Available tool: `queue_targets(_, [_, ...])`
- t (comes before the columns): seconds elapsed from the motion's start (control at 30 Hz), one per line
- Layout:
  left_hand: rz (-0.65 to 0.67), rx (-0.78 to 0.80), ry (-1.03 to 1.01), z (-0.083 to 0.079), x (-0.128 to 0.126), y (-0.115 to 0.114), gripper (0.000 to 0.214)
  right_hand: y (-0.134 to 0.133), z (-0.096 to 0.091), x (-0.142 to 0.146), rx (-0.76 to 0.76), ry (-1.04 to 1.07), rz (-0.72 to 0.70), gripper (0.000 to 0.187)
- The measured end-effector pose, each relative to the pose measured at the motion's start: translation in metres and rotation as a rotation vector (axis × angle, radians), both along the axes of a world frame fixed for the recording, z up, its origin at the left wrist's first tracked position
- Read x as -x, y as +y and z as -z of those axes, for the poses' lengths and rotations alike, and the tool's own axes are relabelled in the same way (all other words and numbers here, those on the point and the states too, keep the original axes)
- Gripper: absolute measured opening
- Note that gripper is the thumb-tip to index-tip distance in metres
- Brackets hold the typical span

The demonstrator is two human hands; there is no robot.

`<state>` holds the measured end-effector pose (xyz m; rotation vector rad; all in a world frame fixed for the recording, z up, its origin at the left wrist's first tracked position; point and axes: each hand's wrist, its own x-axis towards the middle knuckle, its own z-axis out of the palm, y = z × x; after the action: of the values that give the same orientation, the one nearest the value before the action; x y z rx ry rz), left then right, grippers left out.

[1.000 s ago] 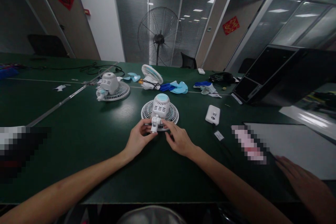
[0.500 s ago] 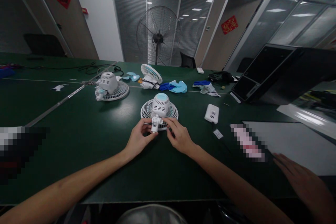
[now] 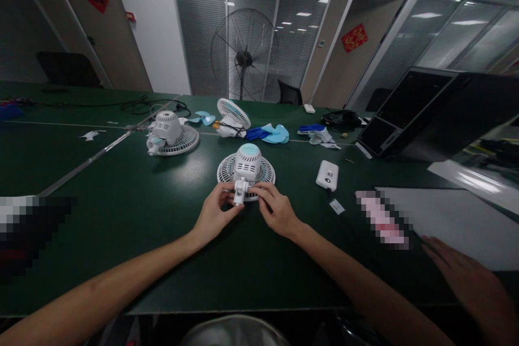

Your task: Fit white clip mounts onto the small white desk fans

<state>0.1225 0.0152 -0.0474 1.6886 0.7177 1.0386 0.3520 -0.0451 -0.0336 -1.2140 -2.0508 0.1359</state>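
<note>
Work centres on a white fan head lying grille-down on the green table, directly in front of the person; its rounded motor housing, with a pale blue cap, faces up. A white joint projects from the housing on the near side, toward the person.

Left hand: pinching the joint from its left side, thumb low near its lower end, index finger higher up. Right hand: fingertips at the joint's right side, apparently touching it; thumb bent below them. Whether this hand pinches anything cannot be told.

Surroundings: a second fan head lies grille-down farther back on the left. Behind the worked unit, a third fan is tilted, near a light blue fan blade. A white device lies to the right, a small white label just beside it. At far right, another person's hand rests by a pale flat sheet.
</note>
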Motion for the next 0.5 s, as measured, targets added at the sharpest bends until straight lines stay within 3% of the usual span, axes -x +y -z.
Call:
queue_targets(0.33, [0.009,-0.02,0.024,0.0012,0.0022,-0.0002,0.047,0.0038,0.0008,0.0012,0.046,0.069,0.053,0.043])
queue_targets(0.5, [-0.009,-0.023,0.021,-0.001,0.0019,-0.0009,0.047,0.0029,0.0025,-0.0019,0.017,0.06,0.001,0.045])
